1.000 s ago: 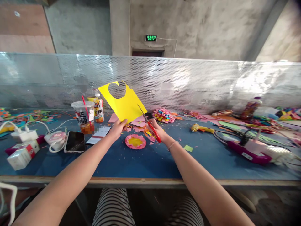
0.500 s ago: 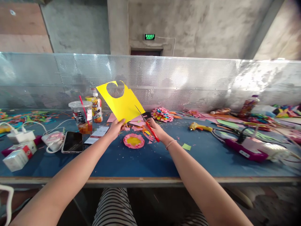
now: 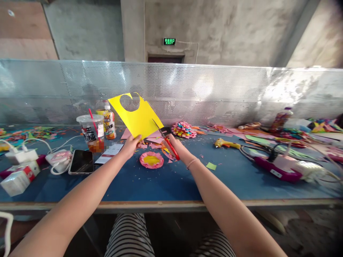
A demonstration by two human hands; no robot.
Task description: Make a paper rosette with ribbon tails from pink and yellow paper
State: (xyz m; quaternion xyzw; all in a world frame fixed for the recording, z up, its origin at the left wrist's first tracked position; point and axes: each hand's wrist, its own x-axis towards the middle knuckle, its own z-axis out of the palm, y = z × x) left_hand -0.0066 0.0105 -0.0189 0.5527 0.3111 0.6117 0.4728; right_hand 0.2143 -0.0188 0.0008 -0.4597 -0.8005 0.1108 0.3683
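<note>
My left hand (image 3: 132, 145) pinches the lower edge of a yellow sheet of paper (image 3: 139, 119), held up above the table. A round hole is cut near the sheet's top edge. Red-handled scissors (image 3: 171, 149) are gripped in my right hand (image 3: 177, 145), with a blade lying across the sheet's lower right part. Below both hands, a pink paper flower with a yellow centre (image 3: 151, 160) rests on the blue table (image 3: 171, 185). Behind my right hand sits a many-coloured paper flower (image 3: 183, 130). Pink paper scraps lie between and behind the hands.
To the left stand a plastic cup with a red straw (image 3: 90, 132), a bottle (image 3: 109, 122) and a phone (image 3: 81, 162). At right lie a yellow glue gun (image 3: 227, 144) and a purple power strip (image 3: 277, 170) with cables. A perforated metal screen (image 3: 230, 92) runs along the back.
The whole view has shifted slightly. Both hands, the yellow paper and the scissors keep nearly the same positions relative to each other.
</note>
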